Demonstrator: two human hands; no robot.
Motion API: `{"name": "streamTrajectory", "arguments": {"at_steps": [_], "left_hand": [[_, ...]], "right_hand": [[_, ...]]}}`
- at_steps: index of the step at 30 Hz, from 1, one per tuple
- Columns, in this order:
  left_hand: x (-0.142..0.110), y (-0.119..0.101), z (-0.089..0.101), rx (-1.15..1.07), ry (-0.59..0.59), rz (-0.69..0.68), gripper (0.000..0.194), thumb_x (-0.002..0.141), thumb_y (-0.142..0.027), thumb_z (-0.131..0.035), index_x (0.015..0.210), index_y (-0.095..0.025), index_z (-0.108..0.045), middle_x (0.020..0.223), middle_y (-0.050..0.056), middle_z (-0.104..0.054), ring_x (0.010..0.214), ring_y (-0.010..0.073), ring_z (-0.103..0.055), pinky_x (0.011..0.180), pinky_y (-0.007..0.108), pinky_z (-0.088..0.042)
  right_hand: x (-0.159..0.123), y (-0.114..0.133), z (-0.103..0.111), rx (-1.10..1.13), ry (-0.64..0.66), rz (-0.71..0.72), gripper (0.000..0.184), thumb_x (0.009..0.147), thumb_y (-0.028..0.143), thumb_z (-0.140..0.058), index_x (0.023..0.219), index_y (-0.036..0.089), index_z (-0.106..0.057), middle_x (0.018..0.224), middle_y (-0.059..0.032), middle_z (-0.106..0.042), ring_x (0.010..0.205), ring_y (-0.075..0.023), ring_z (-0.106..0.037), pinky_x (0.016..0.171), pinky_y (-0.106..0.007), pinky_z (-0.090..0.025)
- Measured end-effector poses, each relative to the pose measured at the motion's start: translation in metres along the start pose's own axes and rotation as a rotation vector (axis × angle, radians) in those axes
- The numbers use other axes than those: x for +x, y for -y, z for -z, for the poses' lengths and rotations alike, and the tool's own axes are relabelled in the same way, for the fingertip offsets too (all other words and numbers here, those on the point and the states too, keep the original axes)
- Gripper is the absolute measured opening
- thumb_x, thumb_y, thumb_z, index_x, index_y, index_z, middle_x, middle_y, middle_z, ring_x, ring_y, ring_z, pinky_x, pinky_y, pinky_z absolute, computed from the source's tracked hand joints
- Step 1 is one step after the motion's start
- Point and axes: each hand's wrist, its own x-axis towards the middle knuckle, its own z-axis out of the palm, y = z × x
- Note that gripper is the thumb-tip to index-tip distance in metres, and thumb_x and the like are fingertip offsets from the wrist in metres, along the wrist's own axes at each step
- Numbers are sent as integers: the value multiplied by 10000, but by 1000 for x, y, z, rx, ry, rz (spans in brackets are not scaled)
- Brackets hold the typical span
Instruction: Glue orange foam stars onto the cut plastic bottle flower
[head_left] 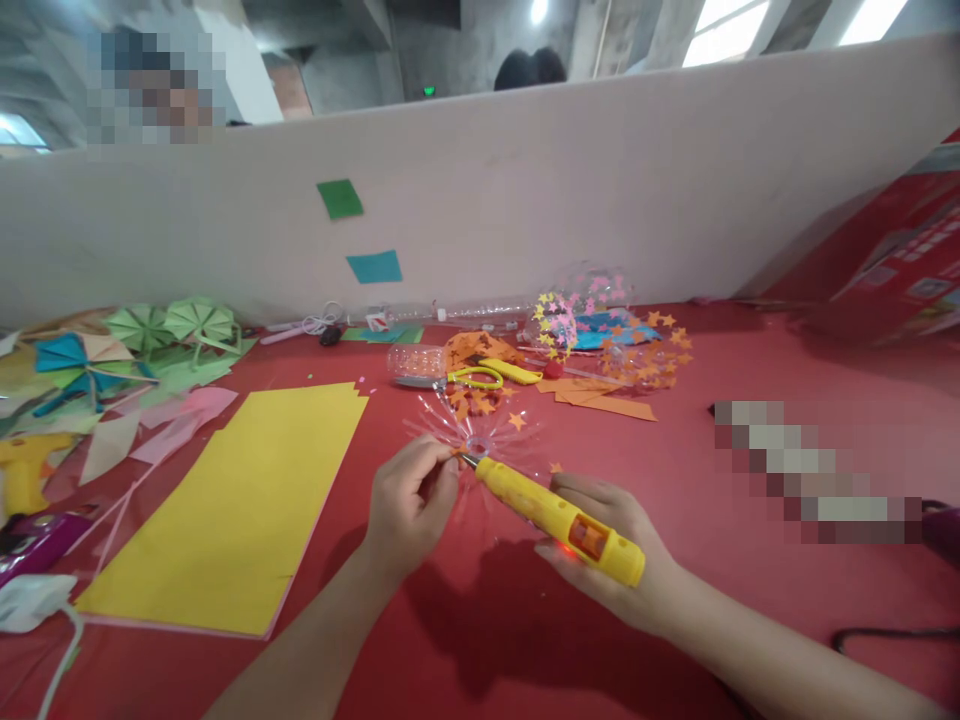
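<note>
My right hand (619, 560) is closed around a yellow glue gun (551, 510), with a red glow under its body. The gun's metal nozzle points left, at the fingertips of my left hand (409, 500). Those fingers are pinched on a small orange paper piece (457, 453), probably a star, mostly covered by finger and nozzle. Just behind lies a clear plastic bottle piece (478, 445) cut into spread strips, with orange stars (517, 421) at its far side. The fingers hide part of its strips.
Yellow paper sheets (232, 510) lie left, near folded paper umbrellas (199, 320) and another yellow glue gun (34, 470). Behind are yellow-handled scissors (476, 377), a yellow cutter (514, 371), orange strips (607, 402) and star-covered plastic pieces (555, 325). A white partition (480, 200) borders the red table.
</note>
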Motion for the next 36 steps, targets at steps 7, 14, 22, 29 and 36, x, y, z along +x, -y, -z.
{"name": "streamTrajectory", "arguments": {"at_steps": [7, 14, 22, 29, 36], "left_hand": [[-1, 0, 0, 1, -3, 6, 182, 859, -163, -442, 690, -182, -508, 636, -8, -488, 571, 109, -457, 537, 227, -369], [-1, 1, 0, -12, -8, 7, 176, 856, -161, -444, 696, -181, -515, 637, -6, -492, 572, 110, -461, 535, 227, -375], [0, 0, 0, -8, -8, 9, 178, 856, -164, -445, 694, -181, -518, 636, -6, -501, 574, 113, -476, 539, 226, -383], [-1, 2, 1, 5, -4, 17, 176, 855, -160, -448, 692, -183, -511, 636, -8, -492, 577, 113, -465, 544, 229, -378], [0, 1, 1, 7, -8, 5, 184, 856, -161, -445, 682, -185, -502, 627, -11, -480, 567, 109, -449, 535, 227, -369]], "right_hand": [[0, 1, 0, 15, 8, -20, 281, 881, 339, -495, 645, 203, -423, 603, 12, -436, 526, -119, -426, 491, -246, -336], [-1, 0, -1, 16, 6, -10, 282, 880, 325, -499, 639, 202, -420, 600, 13, -431, 528, -122, -418, 494, -247, -326], [0, -2, -1, 32, 25, -11, 282, 883, 328, -490, 643, 201, -413, 605, 19, -413, 529, -119, -404, 497, -245, -311], [-1, -1, -1, 15, 16, -3, 285, 874, 323, -508, 636, 206, -405, 600, 19, -418, 526, -117, -408, 494, -241, -305], [0, -1, -1, -8, 12, 38, 285, 876, 320, -504, 636, 211, -395, 596, 18, -419, 531, -123, -409, 498, -245, -307]]}}
